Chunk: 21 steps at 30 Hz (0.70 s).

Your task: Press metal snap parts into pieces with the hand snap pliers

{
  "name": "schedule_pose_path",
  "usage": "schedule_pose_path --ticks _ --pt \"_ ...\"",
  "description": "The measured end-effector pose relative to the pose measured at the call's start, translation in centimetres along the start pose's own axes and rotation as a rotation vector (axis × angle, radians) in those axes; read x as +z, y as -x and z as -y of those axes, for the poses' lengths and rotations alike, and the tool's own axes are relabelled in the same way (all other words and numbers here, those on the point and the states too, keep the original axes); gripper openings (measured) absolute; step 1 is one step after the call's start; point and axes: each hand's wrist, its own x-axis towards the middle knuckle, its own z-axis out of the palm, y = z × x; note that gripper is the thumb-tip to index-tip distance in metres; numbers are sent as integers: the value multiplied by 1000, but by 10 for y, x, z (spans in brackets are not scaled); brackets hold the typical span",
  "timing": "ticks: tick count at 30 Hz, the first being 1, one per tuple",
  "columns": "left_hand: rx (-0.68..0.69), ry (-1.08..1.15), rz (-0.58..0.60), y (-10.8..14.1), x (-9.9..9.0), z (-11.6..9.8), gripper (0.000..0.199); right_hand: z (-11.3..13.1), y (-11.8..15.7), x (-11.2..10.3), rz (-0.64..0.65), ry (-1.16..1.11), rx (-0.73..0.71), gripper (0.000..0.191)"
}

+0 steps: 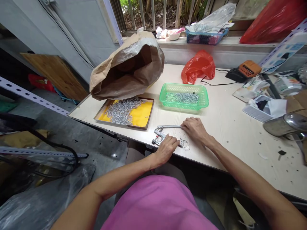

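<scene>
A grey metal pliers-like tool (172,126) with a spring lies at the table's front edge, its handles spread apart and its head to the left. My left hand (167,148) is closed over the lower handle, close to the head. With curled fingers, my right hand (195,129) grips the far end of the upper handle. Behind my hands stands a green basket (184,107) holding many small silvery metal parts (187,97). To the left, a shallow tray (141,118) with a yellow bottom carries a heap of similar metal parts (122,110).
A big open brown paper bag (129,70) leans over the tray's back edge. Behind the basket lie a red plastic bag (199,67) and an orange-black charger (244,71). A white box (260,110) and a metal pot (285,124) stand at the right.
</scene>
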Motion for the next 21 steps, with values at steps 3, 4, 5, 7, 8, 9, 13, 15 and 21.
schedule_pose_path --ticks 3,4,5,7,8,9,13,15,21 --pt "-12 13 17 -2 2 -2 28 6 -17 -5 -34 65 64 20" --pt "-17 20 6 -2 3 -3 29 14 -22 -7 -30 76 52 19" --pt "-20 32 -12 -2 4 -5 30 25 -27 -8 -24 77 10 19" --pt "11 68 -38 4 3 -8 31 55 -33 -9 -6 34 -178 22" --pt "50 89 -41 8 1 -10 31 71 -35 -8 18 3 -292 21" --pt "96 109 -39 13 -3 -11 30 87 -36 -7 58 -20 -403 20" --pt "107 131 -253 30 -39 11 21 122 -39 -1 157 65 -595 12" --pt "-92 82 -444 29 -62 39 19 124 -38 3 114 120 -651 11" --pt "-599 -116 -126 1 -86 129 20 123 -33 16 8 217 -757 18"
